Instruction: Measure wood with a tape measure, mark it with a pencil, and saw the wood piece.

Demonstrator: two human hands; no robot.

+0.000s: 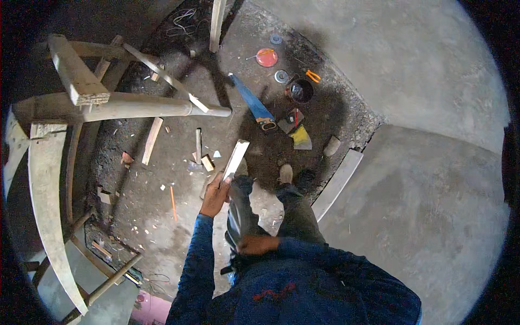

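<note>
Wooden strip [236, 158], pale and flat, sits in the left hand [215, 196], gripped at its near end with the fingers curled around it. Its long axis runs from that hand up and away to the far right, so the free end points toward the handsaw [252, 103] lying on the ground farther off. The strip looks like a short sawn offcut, light-coloured on its broad face, straight-edged, with a squared far end.

Of the 2 hands, the left is the only one on the strip. The right hand [255, 245] is nearer the body, resting against the upper leg of the dark trousers, well apart from the strip; it seems loosely closed, but whether it holds anything I cannot tell.

The saw has a blue blade and an orange-and-black handle, and it lies just beyond the strip's free end, angled far-left to near-right. To its right sit a dark round pot [300, 90], orange pliers [312, 76] and a red disc [266, 57]. On the left stands a rough timber frame [108, 105] of heavy beams, and wood scraps litter the dirt floor [162, 179] around the person's feet.
</note>
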